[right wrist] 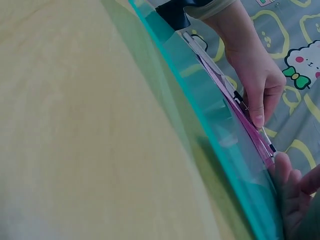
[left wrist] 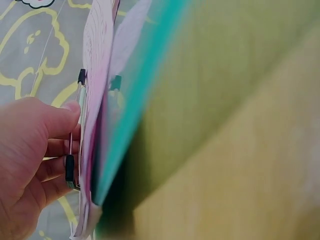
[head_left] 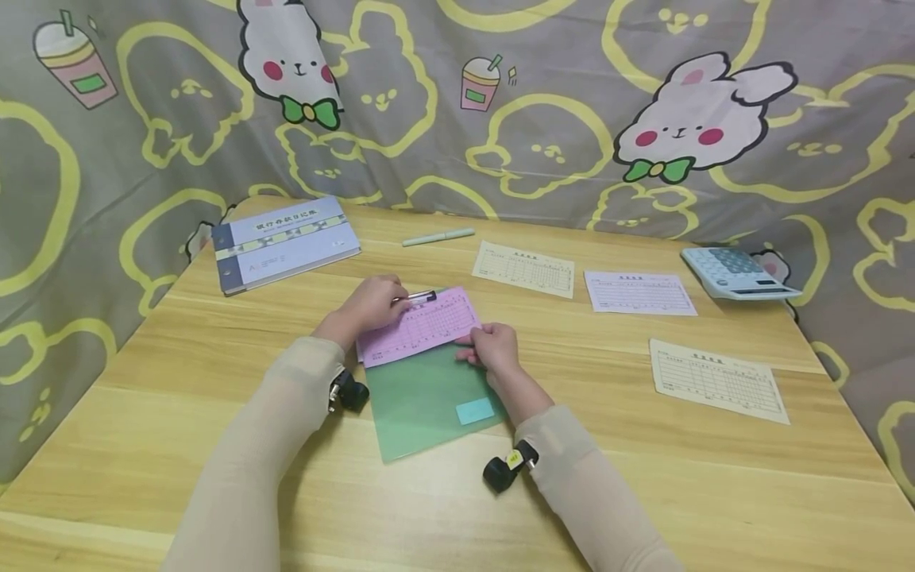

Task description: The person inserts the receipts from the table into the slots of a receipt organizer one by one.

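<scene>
A translucent green clipboard lies on the table before me, a light blue label near its lower right corner. Pink printed slips lie across its upper part, at the metal clip with black ends. My left hand grips this clip; in the left wrist view its thumb presses the wire clip with the fingers behind. At the slips' right edge, my right hand pinches the corner between thumb and forefinger. The right wrist view shows the pink slips edge-on over the board.
A blue account book lies at the back left, beside a pale green pen. Cream slips and a white slip lie to the right. A light blue calculator sits far right. A patterned cloth hangs behind.
</scene>
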Tool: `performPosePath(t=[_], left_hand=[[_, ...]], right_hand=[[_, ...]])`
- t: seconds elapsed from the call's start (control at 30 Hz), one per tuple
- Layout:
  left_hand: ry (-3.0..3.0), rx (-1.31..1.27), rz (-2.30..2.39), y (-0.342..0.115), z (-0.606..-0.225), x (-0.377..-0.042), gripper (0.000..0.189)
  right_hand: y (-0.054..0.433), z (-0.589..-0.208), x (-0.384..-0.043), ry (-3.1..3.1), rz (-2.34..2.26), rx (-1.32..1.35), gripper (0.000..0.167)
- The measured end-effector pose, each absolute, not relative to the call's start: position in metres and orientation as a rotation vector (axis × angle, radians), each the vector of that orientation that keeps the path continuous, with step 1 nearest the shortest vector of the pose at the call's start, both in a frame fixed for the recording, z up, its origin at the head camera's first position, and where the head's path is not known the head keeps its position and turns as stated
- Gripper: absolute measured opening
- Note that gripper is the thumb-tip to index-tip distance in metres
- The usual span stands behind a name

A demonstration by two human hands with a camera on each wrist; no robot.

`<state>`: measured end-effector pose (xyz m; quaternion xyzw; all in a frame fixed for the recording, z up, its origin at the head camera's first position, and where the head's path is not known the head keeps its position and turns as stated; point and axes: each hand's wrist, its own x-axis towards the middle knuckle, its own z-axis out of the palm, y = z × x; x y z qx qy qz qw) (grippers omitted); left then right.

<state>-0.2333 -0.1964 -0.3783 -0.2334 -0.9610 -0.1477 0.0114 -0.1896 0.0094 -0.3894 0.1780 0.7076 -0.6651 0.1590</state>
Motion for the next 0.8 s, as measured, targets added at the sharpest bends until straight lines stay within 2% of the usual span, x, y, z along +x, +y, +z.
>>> performPosePath(t=[0.27, 0.8], left_hand=[[-2.978, -0.735, -0.457, -0.1961, -0.38, -0.2328, 0.019], [-2.967, -0.729, -0.284, -0.194, -0.3836, -0.2285, 0.026]], right_hand=[[0.0061, -0.388, -0.1898, 2.068, -1.844, 0.52, 0.012], [0.0085, -0.3896, -0.1905, 2.04, -1.831, 0.489, 0.015]])
